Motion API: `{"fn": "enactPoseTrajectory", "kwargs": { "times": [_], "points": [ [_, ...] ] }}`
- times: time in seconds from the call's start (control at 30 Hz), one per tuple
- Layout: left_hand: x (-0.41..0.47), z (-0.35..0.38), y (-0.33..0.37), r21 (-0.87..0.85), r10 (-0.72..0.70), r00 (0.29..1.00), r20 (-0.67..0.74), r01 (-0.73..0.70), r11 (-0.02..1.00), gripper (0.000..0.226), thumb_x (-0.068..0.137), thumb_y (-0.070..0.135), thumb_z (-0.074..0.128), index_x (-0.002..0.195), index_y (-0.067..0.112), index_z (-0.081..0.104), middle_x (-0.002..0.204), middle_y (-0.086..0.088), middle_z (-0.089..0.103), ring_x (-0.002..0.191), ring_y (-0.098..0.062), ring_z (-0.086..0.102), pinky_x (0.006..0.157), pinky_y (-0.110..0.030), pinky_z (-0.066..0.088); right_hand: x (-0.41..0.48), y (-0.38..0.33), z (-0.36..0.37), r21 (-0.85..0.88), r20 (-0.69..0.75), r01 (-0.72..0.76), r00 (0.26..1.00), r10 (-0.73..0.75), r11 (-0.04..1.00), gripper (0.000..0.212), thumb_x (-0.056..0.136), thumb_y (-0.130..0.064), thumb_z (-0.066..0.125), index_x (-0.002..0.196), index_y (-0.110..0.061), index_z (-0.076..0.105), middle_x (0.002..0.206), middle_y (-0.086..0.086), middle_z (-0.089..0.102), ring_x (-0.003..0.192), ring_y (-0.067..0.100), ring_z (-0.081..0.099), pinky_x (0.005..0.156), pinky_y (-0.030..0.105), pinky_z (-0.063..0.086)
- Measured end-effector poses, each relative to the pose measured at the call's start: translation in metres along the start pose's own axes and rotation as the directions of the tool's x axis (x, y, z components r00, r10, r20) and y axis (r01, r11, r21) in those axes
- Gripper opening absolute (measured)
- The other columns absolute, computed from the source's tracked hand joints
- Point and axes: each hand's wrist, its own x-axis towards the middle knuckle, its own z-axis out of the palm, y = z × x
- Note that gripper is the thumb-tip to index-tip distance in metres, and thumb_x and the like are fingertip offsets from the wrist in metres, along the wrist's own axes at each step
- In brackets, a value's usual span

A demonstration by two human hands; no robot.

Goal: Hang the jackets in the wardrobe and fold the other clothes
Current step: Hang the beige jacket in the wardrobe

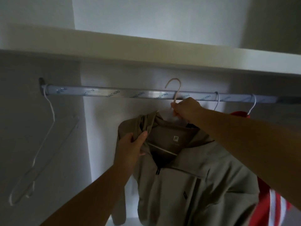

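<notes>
A khaki zip jacket (187,185) hangs on a pale hanger whose hook (175,88) rises in front of the wardrobe rail (114,93), its tip above the rail. My right hand (187,110) grips the neck of that hanger just under the rail. My left hand (135,144) pinches the jacket's left collar and shoulder. The hanger's bar (162,149) shows inside the open neck.
An empty white wire hanger (47,139) hangs at the rail's left end. Two more hooks (217,100) sit on the rail at the right, with a red and white garment (273,206) below them. A white shelf (146,53) runs above the rail.
</notes>
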Motion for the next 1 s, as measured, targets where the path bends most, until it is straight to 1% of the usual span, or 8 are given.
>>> {"fn": "enactPoseTrajectory", "kwargs": {
  "times": [0.17,0.27,0.33,0.43,0.6,0.73,0.9,1.0],
  "points": [
    [0.004,-0.007,-0.009,-0.044,-0.08,0.996,0.041,0.082,0.996,0.027,0.088,0.022,0.065,0.089,-0.005,0.062,0.088,-0.017,0.067,0.077,-0.016,0.067,0.054,-0.021,0.055,-0.006,0.021,0.017,-0.034,0.056,-0.009,0.998,0.011,0.999,0.038,0.097,-0.038,0.051,0.084,-0.006,0.069,0.06,0.0,0.056,0.051,0.011,0.047,0.049,0.021,0.033],
    [0.002,-0.008,-0.009,-0.088,-0.127,0.99,0.06,0.132,0.987,0.028,0.088,0.018,0.065,0.104,-0.005,0.062,0.107,-0.024,0.064,0.088,-0.024,0.066,0.058,-0.024,0.058,-0.022,0.026,0.022,-0.248,0.0,0.152,0.988,-0.157,0.957,0.035,0.099,-0.033,0.047,0.107,-0.002,0.062,0.089,0.009,0.059,0.073,0.018,0.054,0.062,0.024,0.04],
    [0.002,-0.009,-0.004,-0.133,-0.167,0.983,0.078,0.177,0.975,0.023,0.088,0.015,0.065,0.104,-0.001,0.062,0.111,-0.025,0.063,0.088,-0.025,0.066,0.057,-0.026,0.059,-0.045,0.034,0.026,-0.549,-0.111,0.357,0.865,-0.489,0.756,0.031,0.094,-0.025,0.052,0.12,-0.008,0.054,0.109,0.011,0.055,0.097,0.026,0.054,0.081,0.034,0.044],
    [0.003,-0.013,0.003,-0.147,-0.217,0.971,0.104,0.231,0.962,0.023,0.089,0.013,0.064,0.107,-0.001,0.061,0.116,-0.027,0.061,0.085,-0.026,0.065,0.061,-0.03,0.06,-0.094,0.046,0.046,-0.657,0.043,0.614,0.61,-0.791,0.437,0.03,0.065,-0.018,0.075,0.093,-0.014,0.064,0.086,0.007,0.062,0.076,0.027,0.061,0.067,0.035,0.047],
    [0.007,-0.02,0.004,-0.128,-0.21,0.971,0.116,0.224,0.966,0.016,0.09,0.011,0.062,0.102,0.001,0.058,0.114,-0.028,0.057,0.086,-0.028,0.064,0.067,-0.036,0.06,-0.124,0.076,0.105,-0.602,0.657,0.789,0.576,-0.487,0.121,0.035,0.063,-0.031,0.076,0.098,-0.032,0.069,0.077,-0.007,0.064,0.06,0.011,0.062,0.049,0.021,0.045],
    [0.009,-0.022,0.001,-0.165,-0.209,0.968,0.139,0.231,0.959,0.009,0.09,0.009,0.062,0.095,0.003,0.059,0.113,-0.025,0.058,0.085,-0.025,0.065,0.065,-0.035,0.061,-0.111,0.061,0.13,-0.674,0.59,0.72,0.66,-0.466,0.165,0.023,0.046,-0.048,0.082,0.051,-0.031,0.067,0.045,-0.01,0.055,0.035,0.0,0.049,0.036,0.012,0.029],
    [0.016,-0.036,-0.009,-0.185,-0.183,0.976,0.116,0.203,0.962,0.024,0.09,0.011,0.063,0.106,-0.005,0.06,0.116,-0.03,0.058,0.093,-0.031,0.065,0.064,-0.032,0.06,-0.108,0.047,0.139,-0.543,0.777,0.839,0.494,-0.39,-0.018,0.012,0.084,-0.018,0.059,0.087,-0.022,0.07,0.086,-0.001,0.069,0.071,0.017,0.066,0.052,0.027,0.041],
    [0.012,-0.048,-0.024,-0.206,-0.185,0.982,0.047,0.191,0.96,0.016,0.095,0.013,0.055,0.098,-0.001,0.062,0.092,-0.022,0.066,0.077,-0.027,0.067,0.059,-0.032,0.059,-0.114,0.045,0.137,-0.603,0.723,0.797,0.567,-0.394,0.04,0.013,0.082,-0.023,0.061,0.089,-0.026,0.072,0.079,-0.004,0.069,0.068,0.013,0.067,0.049,0.025,0.04]
  ]
}}
